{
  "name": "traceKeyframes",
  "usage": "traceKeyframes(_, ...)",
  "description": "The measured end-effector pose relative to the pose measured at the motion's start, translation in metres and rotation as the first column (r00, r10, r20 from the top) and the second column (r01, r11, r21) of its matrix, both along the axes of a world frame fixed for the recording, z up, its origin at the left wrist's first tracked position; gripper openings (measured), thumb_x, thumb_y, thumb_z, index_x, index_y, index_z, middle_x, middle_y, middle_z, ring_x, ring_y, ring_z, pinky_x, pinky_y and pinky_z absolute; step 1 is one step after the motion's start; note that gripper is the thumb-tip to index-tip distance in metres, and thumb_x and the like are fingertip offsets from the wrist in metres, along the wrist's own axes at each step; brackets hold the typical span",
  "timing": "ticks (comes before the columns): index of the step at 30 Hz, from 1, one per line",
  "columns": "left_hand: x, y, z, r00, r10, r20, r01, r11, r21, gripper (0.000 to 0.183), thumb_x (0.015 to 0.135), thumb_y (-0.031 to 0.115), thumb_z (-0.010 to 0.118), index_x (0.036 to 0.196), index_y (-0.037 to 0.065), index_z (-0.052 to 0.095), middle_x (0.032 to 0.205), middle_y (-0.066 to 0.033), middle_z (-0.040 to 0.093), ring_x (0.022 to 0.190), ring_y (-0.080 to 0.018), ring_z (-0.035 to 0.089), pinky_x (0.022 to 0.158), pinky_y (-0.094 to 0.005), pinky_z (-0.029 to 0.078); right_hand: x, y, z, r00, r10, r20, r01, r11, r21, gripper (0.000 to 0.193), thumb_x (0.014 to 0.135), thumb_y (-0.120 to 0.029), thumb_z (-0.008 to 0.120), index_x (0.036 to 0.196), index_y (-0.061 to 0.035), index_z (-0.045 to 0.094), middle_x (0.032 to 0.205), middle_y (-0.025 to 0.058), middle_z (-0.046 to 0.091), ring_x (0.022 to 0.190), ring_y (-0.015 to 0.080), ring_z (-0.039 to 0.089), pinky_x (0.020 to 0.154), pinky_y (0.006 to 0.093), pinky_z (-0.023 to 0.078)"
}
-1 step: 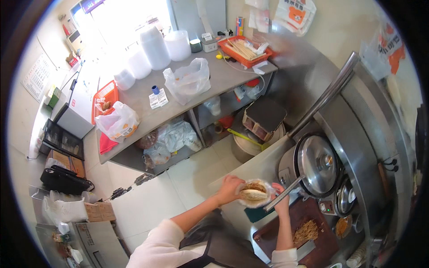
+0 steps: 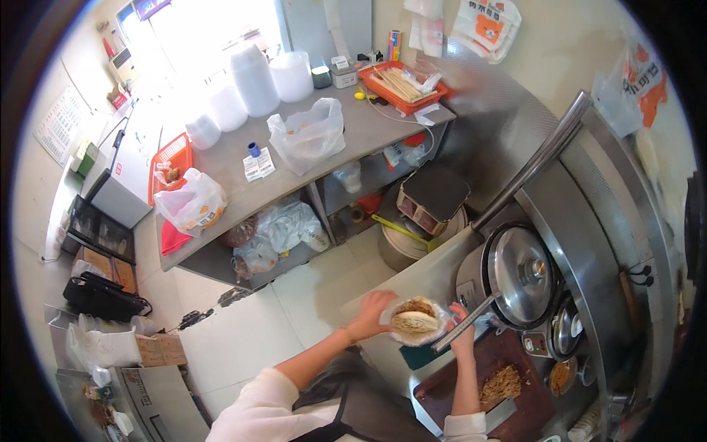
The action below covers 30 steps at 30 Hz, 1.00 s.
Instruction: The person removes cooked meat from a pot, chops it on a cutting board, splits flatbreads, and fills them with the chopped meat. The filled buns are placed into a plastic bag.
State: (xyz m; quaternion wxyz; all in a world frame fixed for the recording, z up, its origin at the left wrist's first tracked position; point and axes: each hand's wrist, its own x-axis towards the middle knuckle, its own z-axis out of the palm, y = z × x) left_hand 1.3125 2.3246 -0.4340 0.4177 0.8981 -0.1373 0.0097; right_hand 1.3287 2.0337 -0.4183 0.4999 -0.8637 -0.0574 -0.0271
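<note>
A split flatbread bun point(image 2: 414, 321) with brown chopped filling sits in a clear plastic bag point(image 2: 392, 335), its open side facing up. On its left side, my left hand point(image 2: 370, 317) grips bag and bun. My right hand point(image 2: 462, 333) is at the bag's right edge, fingers closed on the plastic; a metal rod point(image 2: 468, 320) crosses in front and hides part of it. Below my right forearm lies a dark red-brown cutting board point(image 2: 434, 387) with a pile of chopped filling point(image 2: 502, 384) and a wide blade point(image 2: 501, 414).
Right of my hands stand a large lidded pot point(image 2: 521, 272) and a smaller lidded cooker point(image 2: 567, 328). A bowl of orange-brown food point(image 2: 561, 377) is beside the board. Across the floor gap, a grey counter point(image 2: 236, 166) holds plastic bags, stacked white containers and orange baskets.
The view has shifted very slightly. Both hands stay at the bagged bun, with barely any movement.
</note>
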Motion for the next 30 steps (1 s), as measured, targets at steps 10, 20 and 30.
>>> traceKeyframes(10,-0.006,0.023,-0.045,0.9,-0.256,-0.351,0.014,0.825,-0.566,0.056,0.086,0.014,0.073,0.138,0.007,0.055,0.141,-0.0124,0.055,0.127,-0.0209,0.056,0.104,-0.0333,0.046,-0.005,0.012,-0.02,0.968,-0.252,-0.019,0.239,0.938,-0.251,0.013,0.083,-0.01,0.062,0.074,-0.0019,0.058,0.076,0.0153,0.064,0.07,0.0293,0.062,0.062,0.038,0.05)
traceKeyframes(20,0.027,0.031,-0.026,0.767,-0.097,-0.635,0.016,0.991,-0.131,0.011,0.088,0.011,0.065,0.089,0.001,0.071,0.089,-0.0137,0.073,0.078,-0.0199,0.069,0.072,-0.0333,0.056,0.002,0.033,0.009,0.91,-0.376,-0.173,0.283,0.87,-0.403,0.018,0.08,-0.015,0.072,0.084,-0.0037,0.058,0.087,0.0161,0.066,0.082,0.0356,0.065,0.073,0.0418,0.052)
traceKeyframes(30,0.046,0.022,0.007,0.761,0.047,-0.647,-0.146,0.984,-0.1,0.021,0.082,0.017,0.071,0.078,0.001,0.059,0.068,-0.0071,0.062,0.063,-0.0181,0.062,0.056,-0.0301,0.049,0.003,0.037,0.036,0.963,-0.266,0.049,0.261,0.864,-0.43,0.018,0.077,-0.014,0.073,0.079,-0.0064,0.056,0.069,0.0101,0.059,0.074,0.0297,0.061,0.064,0.0371,0.048)
